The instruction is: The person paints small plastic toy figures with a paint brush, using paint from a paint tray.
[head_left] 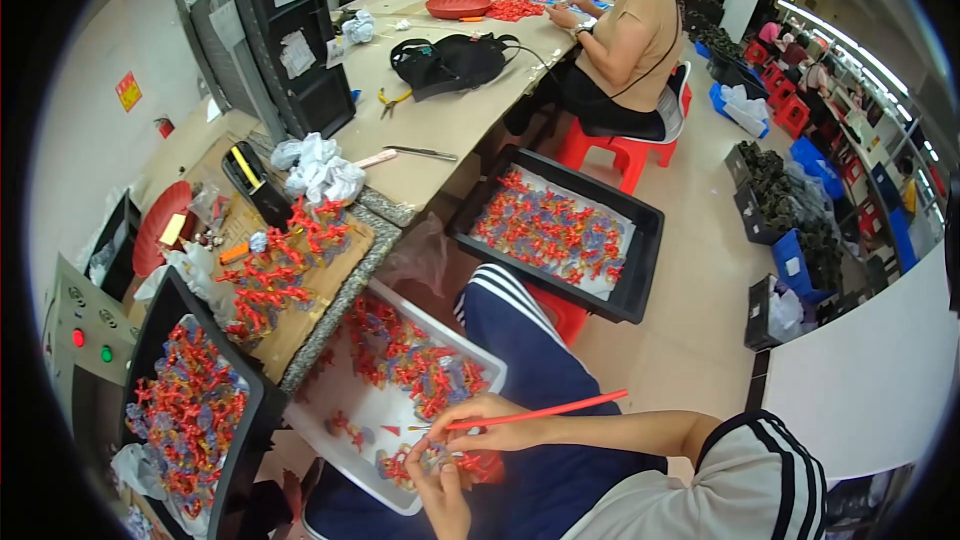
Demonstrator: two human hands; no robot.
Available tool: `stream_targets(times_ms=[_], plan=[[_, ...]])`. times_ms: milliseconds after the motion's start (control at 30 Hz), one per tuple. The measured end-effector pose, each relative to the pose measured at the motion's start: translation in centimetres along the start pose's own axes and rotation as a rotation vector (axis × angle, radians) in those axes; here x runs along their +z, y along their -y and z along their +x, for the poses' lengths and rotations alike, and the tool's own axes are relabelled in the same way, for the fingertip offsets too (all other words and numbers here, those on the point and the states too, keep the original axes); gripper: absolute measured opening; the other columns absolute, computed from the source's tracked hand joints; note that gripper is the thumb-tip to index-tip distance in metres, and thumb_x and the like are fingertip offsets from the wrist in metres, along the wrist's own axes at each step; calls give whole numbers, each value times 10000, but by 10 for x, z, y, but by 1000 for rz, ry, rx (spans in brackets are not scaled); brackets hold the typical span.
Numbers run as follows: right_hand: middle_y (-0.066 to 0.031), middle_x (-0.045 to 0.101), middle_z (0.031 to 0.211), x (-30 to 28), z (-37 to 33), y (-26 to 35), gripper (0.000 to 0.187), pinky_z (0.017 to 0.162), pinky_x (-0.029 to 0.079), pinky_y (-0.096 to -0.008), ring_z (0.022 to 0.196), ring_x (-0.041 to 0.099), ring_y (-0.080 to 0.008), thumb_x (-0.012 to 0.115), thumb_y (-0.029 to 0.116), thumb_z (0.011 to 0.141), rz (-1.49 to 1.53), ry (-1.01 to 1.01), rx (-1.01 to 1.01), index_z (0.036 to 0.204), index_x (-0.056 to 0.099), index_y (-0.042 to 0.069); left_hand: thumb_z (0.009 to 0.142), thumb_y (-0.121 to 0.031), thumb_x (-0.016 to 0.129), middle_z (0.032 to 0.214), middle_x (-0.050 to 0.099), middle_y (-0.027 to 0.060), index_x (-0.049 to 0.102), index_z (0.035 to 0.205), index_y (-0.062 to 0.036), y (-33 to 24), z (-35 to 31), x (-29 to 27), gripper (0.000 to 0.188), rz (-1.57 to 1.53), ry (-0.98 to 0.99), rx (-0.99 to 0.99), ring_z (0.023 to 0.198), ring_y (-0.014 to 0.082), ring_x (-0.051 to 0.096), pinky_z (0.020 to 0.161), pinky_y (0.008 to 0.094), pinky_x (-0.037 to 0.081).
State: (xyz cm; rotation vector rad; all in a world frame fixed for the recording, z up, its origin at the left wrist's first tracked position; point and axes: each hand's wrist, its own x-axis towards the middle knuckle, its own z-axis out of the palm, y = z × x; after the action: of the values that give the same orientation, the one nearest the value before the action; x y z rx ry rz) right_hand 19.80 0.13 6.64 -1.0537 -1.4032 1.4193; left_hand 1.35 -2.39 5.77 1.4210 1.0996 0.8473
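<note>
Over my lap, my left hand [440, 490] is closed around a small figurine [436, 456] with red and purplish parts, partly covered by the fingers. My right hand [492, 424] pinches a slim red paintbrush [575, 406]; its handle points to the right and its tip is close to the figurine. Whether the bristles touch it I cannot tell. Just beyond both hands, a white tub [335, 452] rests by my legs, holding many similar red, purple and yellow figurines [425, 370].
More figurines fill a black tray [262, 410] at left and another black tray [640, 280] ahead. Others lie on a wooden board [325, 305]. Pliers [392, 102], tweezers [425, 152] and a black bag [455, 65] lie on the table. A seated co-worker [630, 30] works at the far end.
</note>
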Motion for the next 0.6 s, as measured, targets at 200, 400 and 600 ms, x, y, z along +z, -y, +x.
stream_targets(times_ms=[200,400,600], plan=[[-54,639,1014,22,-9,-13,161,855,470,-254,974,594,-111,672,68,862,232,-96,26,1006,636,5,965,-111,497,1171,540,122,403,1326,-20,37,0,-10,385,47,-145,-119,1004,172,552,845,265,456],[-42,642,994,23,-8,4,139,841,473,-250,959,597,-105,662,76,871,322,-261,-35,995,638,18,937,-104,562,1162,561,109,380,1359,15,-1,1,0,475,-435,-89,-179,973,181,587,866,304,497],[-54,638,964,23,-8,5,88,783,480,-247,924,603,-112,627,56,883,225,-242,-224,954,623,4,919,-149,608,1062,615,106,538,1166,32,-4,3,4,314,-759,-94,-217,956,190,603,910,349,507]])
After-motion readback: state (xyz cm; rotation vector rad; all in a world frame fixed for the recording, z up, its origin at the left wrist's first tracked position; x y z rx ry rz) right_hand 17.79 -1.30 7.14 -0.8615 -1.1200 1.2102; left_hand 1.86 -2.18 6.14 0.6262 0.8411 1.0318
